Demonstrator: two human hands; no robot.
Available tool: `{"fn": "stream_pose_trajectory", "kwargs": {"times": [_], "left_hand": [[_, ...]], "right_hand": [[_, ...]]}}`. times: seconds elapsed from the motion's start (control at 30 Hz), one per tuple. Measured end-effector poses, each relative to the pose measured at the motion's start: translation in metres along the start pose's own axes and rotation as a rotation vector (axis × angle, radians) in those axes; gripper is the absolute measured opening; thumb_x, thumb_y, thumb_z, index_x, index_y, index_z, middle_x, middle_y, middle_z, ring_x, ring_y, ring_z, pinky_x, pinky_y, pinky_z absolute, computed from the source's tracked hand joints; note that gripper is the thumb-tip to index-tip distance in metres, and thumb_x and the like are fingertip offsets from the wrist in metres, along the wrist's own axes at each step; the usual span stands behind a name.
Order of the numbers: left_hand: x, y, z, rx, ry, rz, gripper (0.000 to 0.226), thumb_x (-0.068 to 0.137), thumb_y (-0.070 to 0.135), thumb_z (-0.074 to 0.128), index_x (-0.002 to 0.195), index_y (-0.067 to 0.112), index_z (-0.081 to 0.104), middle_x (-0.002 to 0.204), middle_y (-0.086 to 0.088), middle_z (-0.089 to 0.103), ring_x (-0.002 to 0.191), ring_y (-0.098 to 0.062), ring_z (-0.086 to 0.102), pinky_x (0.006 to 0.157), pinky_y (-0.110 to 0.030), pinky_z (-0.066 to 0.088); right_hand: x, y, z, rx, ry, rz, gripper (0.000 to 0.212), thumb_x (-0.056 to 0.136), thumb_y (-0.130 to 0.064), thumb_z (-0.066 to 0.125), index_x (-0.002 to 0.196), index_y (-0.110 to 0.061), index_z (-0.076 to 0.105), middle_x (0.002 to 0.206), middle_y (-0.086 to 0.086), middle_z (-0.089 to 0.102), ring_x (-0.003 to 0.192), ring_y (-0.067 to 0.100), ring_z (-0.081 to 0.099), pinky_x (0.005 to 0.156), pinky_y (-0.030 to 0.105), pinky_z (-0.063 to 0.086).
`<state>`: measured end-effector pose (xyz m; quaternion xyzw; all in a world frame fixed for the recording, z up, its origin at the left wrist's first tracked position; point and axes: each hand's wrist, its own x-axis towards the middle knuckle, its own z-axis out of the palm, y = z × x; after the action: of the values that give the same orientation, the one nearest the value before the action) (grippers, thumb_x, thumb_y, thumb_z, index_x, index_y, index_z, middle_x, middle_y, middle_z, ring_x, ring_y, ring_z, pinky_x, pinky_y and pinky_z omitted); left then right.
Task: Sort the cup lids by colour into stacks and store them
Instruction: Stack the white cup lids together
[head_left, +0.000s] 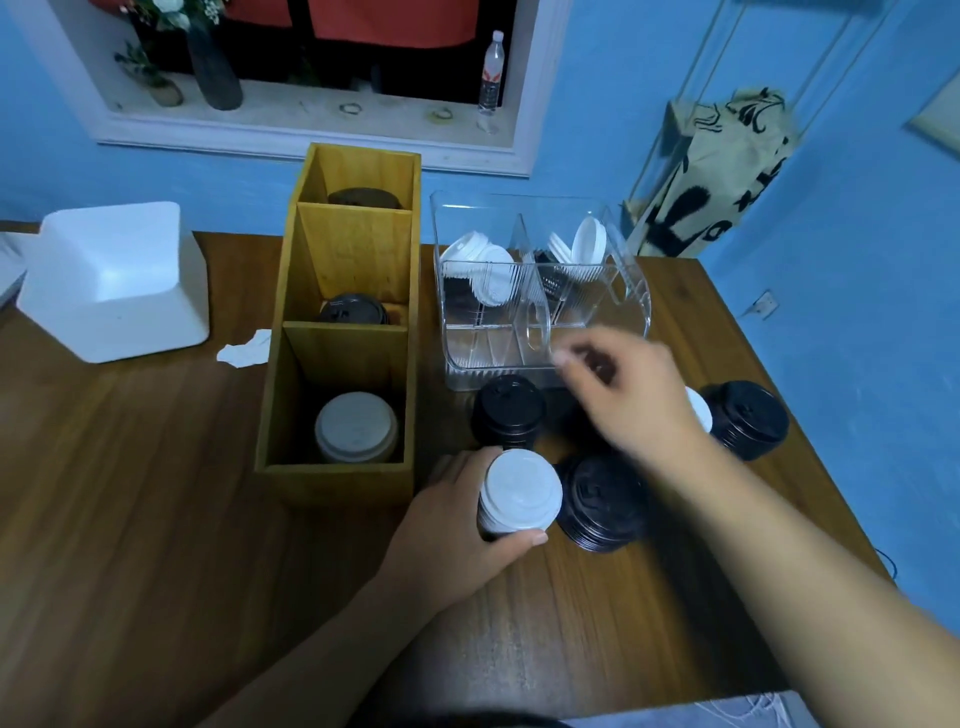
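My left hand grips a stack of lids with a white lid on top near the table's front. My right hand hovers blurred over the table in front of the clear plastic bin, fingers loosely curled, nothing seen in them. Three black lid stacks stand around it: one behind the white stack, one to its right, one at the far right. A white lid peeks out behind my right hand. The wooden three-compartment box holds a white stack in front and dark lids behind.
Loose white lids and a few dark ones lie in the clear bin. A white foam box sits at the table's left, crumpled paper beside the wooden box. The table's right edge runs close to the far black stack.
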<state>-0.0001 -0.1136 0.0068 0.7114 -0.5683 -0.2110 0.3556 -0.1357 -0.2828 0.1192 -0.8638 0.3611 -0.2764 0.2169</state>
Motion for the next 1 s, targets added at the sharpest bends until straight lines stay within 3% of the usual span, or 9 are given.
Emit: {"fn": "stream_pose_trajectory", "kwargs": {"times": [0.07, 0.27, 0.43, 0.57, 0.67, 0.73, 0.8, 0.9, 1.0], "left_hand": [[0.000, 0.001, 0.000, -0.003, -0.026, -0.005, 0.087, 0.070, 0.070, 0.075, 0.143, 0.043, 0.034, 0.129, 0.033, 0.040, 0.125, 0.007, 0.037, 0.096, -0.003, 0.029], [0.001, 0.001, -0.002, 0.007, -0.025, -0.003, 0.089, 0.071, 0.073, 0.072, 0.145, 0.041, 0.035, 0.133, 0.030, 0.042, 0.129, 0.005, 0.035, 0.101, -0.008, 0.031], [0.001, 0.002, -0.003, 0.009, -0.027, 0.001, 0.088, 0.070, 0.075, 0.071, 0.144, 0.041, 0.036, 0.133, 0.032, 0.040, 0.129, 0.005, 0.035, 0.100, -0.005, 0.030], [0.002, 0.001, -0.004, 0.006, -0.033, -0.001, 0.088, 0.071, 0.077, 0.070, 0.144, 0.042, 0.034, 0.133, 0.032, 0.039, 0.129, 0.006, 0.034, 0.101, -0.007, 0.031], [0.002, -0.001, -0.005, 0.007, -0.029, 0.002, 0.089, 0.071, 0.076, 0.070, 0.144, 0.040, 0.036, 0.134, 0.031, 0.041, 0.130, 0.003, 0.036, 0.105, -0.014, 0.036], [0.002, 0.000, -0.005, 0.004, -0.026, 0.005, 0.088, 0.070, 0.075, 0.070, 0.144, 0.040, 0.037, 0.133, 0.032, 0.040, 0.131, 0.004, 0.036, 0.105, -0.015, 0.037], [0.002, 0.000, -0.005, -0.001, -0.023, 0.008, 0.086, 0.070, 0.074, 0.071, 0.142, 0.042, 0.036, 0.131, 0.035, 0.039, 0.130, 0.005, 0.036, 0.104, -0.013, 0.035], [0.003, -0.002, -0.003, 0.006, -0.013, 0.002, 0.085, 0.069, 0.074, 0.072, 0.140, 0.044, 0.036, 0.126, 0.036, 0.039, 0.126, 0.005, 0.038, 0.100, -0.008, 0.033], [0.003, -0.003, -0.002, 0.010, 0.003, 0.001, 0.086, 0.067, 0.074, 0.073, 0.139, 0.043, 0.039, 0.124, 0.036, 0.040, 0.122, 0.007, 0.039, 0.098, -0.003, 0.027]], "right_hand": [[0.040, 0.008, -0.009, -0.050, 0.042, 0.064, 0.011, 0.096, -0.030, 0.066, 0.100, -0.023, 0.073, 0.087, -0.015, 0.070, 0.080, 0.005, 0.064, 0.080, 0.027, 0.052], [0.155, 0.037, -0.002, -0.317, -0.011, 0.219, 0.026, 0.092, -0.034, 0.066, 0.111, -0.017, 0.071, 0.108, 0.003, 0.074, 0.106, 0.028, 0.065, 0.091, 0.035, 0.051], [0.203, 0.037, 0.023, -0.657, -0.182, 0.307, 0.031, 0.090, -0.034, 0.065, 0.109, -0.010, 0.070, 0.113, 0.015, 0.070, 0.103, 0.036, 0.066, 0.077, 0.034, 0.047], [0.212, 0.039, 0.032, -0.754, -0.182, 0.323, 0.029, 0.091, -0.029, 0.065, 0.113, -0.012, 0.069, 0.115, 0.015, 0.069, 0.105, 0.034, 0.066, 0.074, 0.035, 0.046], [0.199, 0.031, 0.016, -0.450, -0.022, 0.357, 0.026, 0.094, -0.042, 0.061, 0.098, -0.017, 0.071, 0.099, 0.009, 0.070, 0.094, 0.034, 0.066, 0.074, 0.034, 0.047], [0.171, 0.023, -0.003, -0.123, 0.087, 0.353, 0.021, 0.097, -0.035, 0.061, 0.087, -0.018, 0.067, 0.089, 0.005, 0.067, 0.086, 0.026, 0.062, 0.072, 0.030, 0.041], [0.126, 0.014, -0.019, 0.171, 0.169, 0.371, 0.018, 0.099, -0.028, 0.061, 0.089, -0.015, 0.070, 0.081, 0.002, 0.066, 0.075, 0.017, 0.058, 0.069, 0.028, 0.042], [0.046, 0.010, -0.028, 0.509, 0.233, 0.533, 0.013, 0.100, -0.021, 0.062, 0.093, -0.019, 0.072, 0.062, -0.006, 0.055, 0.051, 0.009, 0.045, 0.051, 0.023, 0.037], [-0.024, 0.018, -0.026, 0.701, 0.224, 0.721, 0.017, 0.102, -0.022, 0.059, 0.102, -0.014, 0.074, 0.065, 0.001, 0.051, 0.051, 0.011, 0.038, 0.050, 0.024, 0.029]]}}
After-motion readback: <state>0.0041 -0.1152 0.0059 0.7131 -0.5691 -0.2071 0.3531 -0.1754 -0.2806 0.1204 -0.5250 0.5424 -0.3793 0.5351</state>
